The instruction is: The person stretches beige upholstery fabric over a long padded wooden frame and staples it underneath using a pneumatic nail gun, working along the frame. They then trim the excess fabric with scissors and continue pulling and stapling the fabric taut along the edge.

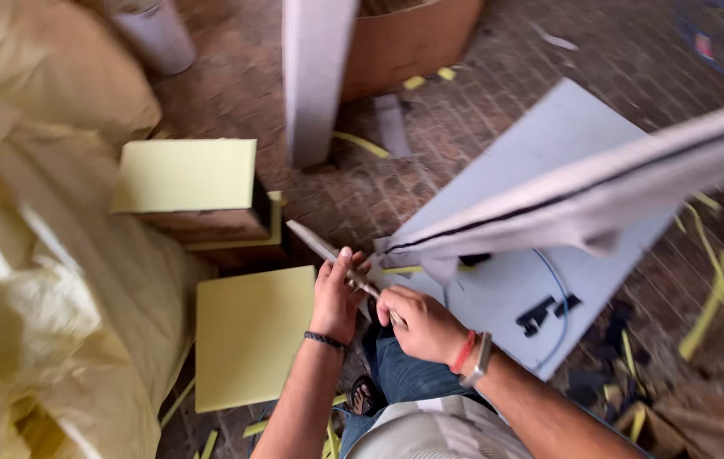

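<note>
brick floor (464,161) is lying littered with yellow foam offcuts. at lower centre, both hands, left hand (336,297) and right hand (419,325), are gripping long scissors (336,259), closed round them, blades meeting grey zippered fabric (583,200); cutting looks barely begun.

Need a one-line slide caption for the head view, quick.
Both hands, left and right, grip a slim strip at the edge of grey fabric, yellow foam squares on the brick floor.
</note>
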### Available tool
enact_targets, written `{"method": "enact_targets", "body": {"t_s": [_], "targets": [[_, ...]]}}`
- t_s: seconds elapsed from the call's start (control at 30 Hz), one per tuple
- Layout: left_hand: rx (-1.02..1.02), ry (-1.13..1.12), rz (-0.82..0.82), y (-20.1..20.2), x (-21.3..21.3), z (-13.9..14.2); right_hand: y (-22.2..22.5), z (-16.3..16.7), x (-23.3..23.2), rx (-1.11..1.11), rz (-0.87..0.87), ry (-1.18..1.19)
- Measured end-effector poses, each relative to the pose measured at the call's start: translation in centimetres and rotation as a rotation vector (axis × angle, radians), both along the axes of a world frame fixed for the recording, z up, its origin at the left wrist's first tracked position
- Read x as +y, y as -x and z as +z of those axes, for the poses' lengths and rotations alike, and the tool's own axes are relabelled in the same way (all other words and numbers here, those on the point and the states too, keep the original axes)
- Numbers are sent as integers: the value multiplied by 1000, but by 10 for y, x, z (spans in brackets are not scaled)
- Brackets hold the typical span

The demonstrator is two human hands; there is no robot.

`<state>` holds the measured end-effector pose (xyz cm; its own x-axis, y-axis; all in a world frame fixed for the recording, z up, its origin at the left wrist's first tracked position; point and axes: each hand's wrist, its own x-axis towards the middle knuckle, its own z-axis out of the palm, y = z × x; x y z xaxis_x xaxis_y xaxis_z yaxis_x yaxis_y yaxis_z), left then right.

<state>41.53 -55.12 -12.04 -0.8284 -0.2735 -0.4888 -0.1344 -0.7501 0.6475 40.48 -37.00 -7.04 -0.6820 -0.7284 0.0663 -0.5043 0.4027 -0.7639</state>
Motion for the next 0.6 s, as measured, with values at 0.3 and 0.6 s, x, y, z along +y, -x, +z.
{"method": "enact_targets", "body": {"t_s": [0.3,0.6], "targets": [[241,66,-236,-12,217,70,-79,10,194,-809,-303,617],[462,491,-627,16,389,55,-63,-10,376,-15,-641,30]]}}
